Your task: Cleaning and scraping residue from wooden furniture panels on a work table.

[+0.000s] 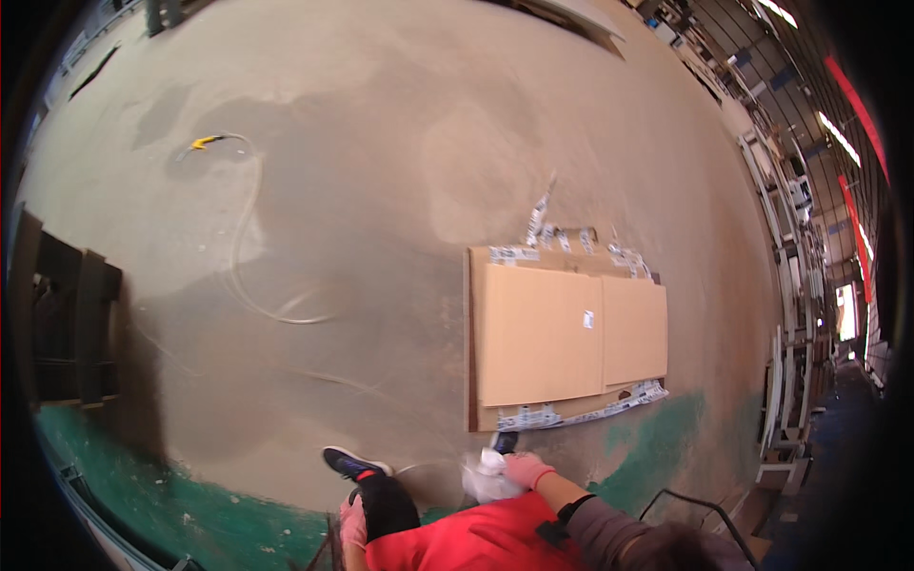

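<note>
My right hand, in a pink glove, is closed on a crumpled piece of whitish, partly see-through plastic in front of my red apron. My left hand, also in a pink glove, hangs low beside my dark trouser leg. Its fingers are blurred and partly hidden, so I cannot make out a grip. Just ahead on the floor lie flat cardboard sheets, stacked on a board or pallet. Strips of printed tape stick along the near and far edges of the stack.
A pale hose with a yellow-ended nozzle curves over the concrete floor to the left. Dark wooden pallets or racks stand at the far left. Shelving lines the right side. A thin black frame is near my right arm.
</note>
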The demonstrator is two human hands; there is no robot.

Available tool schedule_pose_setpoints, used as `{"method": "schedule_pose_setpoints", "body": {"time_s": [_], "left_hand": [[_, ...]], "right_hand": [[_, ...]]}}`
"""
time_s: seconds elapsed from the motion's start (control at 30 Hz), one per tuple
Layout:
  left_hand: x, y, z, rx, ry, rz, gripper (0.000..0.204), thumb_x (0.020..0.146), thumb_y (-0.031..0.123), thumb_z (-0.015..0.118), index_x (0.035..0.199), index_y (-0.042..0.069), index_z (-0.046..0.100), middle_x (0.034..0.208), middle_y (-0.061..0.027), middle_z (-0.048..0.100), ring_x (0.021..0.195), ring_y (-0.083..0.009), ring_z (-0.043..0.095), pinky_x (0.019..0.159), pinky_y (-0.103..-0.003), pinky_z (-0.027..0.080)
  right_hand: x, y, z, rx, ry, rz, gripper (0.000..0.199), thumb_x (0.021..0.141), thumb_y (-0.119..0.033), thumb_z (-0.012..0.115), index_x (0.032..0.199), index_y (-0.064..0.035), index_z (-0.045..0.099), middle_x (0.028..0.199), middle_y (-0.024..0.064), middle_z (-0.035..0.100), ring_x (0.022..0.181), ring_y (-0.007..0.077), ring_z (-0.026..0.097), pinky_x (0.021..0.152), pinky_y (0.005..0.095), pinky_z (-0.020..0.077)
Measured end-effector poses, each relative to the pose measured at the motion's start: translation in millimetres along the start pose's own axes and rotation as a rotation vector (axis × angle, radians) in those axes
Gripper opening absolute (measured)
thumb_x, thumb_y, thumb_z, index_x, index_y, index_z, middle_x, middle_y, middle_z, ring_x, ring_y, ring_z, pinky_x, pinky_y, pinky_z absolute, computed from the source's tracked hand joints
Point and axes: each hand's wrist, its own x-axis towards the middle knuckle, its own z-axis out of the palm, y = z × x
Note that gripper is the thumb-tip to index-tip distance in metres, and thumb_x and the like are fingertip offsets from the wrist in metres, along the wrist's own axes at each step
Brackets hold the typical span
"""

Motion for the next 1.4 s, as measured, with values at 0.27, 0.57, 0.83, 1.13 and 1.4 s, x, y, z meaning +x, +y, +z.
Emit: {"method": "schedule_pose_setpoints", "body": {"time_s": [0.27, 0.57, 0.83, 1.13, 1.4], "left_hand": [[-92, 34, -238, -0.455, 0.170, 0.008, 0.030, 0.087, 0.021, 0.047, 0.113, 0.007, 0.052, 0.097, -0.0123, 0.062, 0.075, -0.0226, 0.061, 0.059, -0.033, 0.046], [-209, -68, -334, -0.229, 0.646, 0.012, 0.041, 0.088, 0.029, 0.040, 0.114, -0.002, 0.049, 0.109, -0.0258, 0.052, 0.106, -0.0360, 0.046, 0.089, -0.041, 0.037], [-202, -72, -301, -0.116, 0.732, -0.256, 0.036, 0.084, 0.016, 0.050, 0.117, 0.002, 0.047, 0.116, -0.0229, 0.049, 0.108, -0.0303, 0.049, 0.089, -0.040, 0.040], [-88, 71, -486, 0.048, 0.829, -0.172, 0.031, 0.089, 0.012, 0.041, 0.116, -0.003, 0.046, 0.116, -0.0223, 0.049, 0.104, -0.0347, 0.049, 0.089, -0.040, 0.040], [-118, 267, -708, -0.489, 1.106, 0.063, 0.039, 0.087, 0.028, 0.045, 0.107, -0.005, 0.054, 0.104, -0.0233, 0.057, 0.098, -0.0330, 0.054, 0.088, -0.035, 0.040]], "right_hand": [[6, -324, -60, 0.133, 0.093, -0.011, 0.047, 0.076, -0.045, 0.059, 0.092, -0.0001, 0.062, 0.084, 0.0177, 0.064, 0.083, 0.0250, 0.062, 0.070, 0.0353, 0.0459], [85, -569, -66, 0.270, -0.164, -0.639, 0.038, 0.084, -0.035, 0.056, 0.102, -0.0010, 0.059, 0.090, 0.0058, 0.062, 0.083, 0.0148, 0.057, 0.074, 0.0286, 0.0460], [133, -748, -58, 0.998, -0.696, -0.349, 0.042, 0.090, -0.032, 0.047, 0.120, -0.0041, 0.043, 0.114, 0.0094, 0.054, 0.104, 0.0207, 0.052, 0.090, 0.0352, 0.0433], [199, -1037, -79, 1.009, -0.767, -0.560, 0.041, 0.090, -0.035, 0.047, 0.116, -0.0043, 0.049, 0.103, 0.0070, 0.058, 0.094, 0.0185, 0.055, 0.082, 0.0316, 0.0449], [144, -1367, -55, 0.747, -0.516, -0.934, 0.033, 0.090, -0.034, 0.048, 0.106, -0.0070, 0.057, 0.088, -0.0019, 0.057, 0.076, 0.0060, 0.052, 0.064, 0.0192, 0.0418]]}}
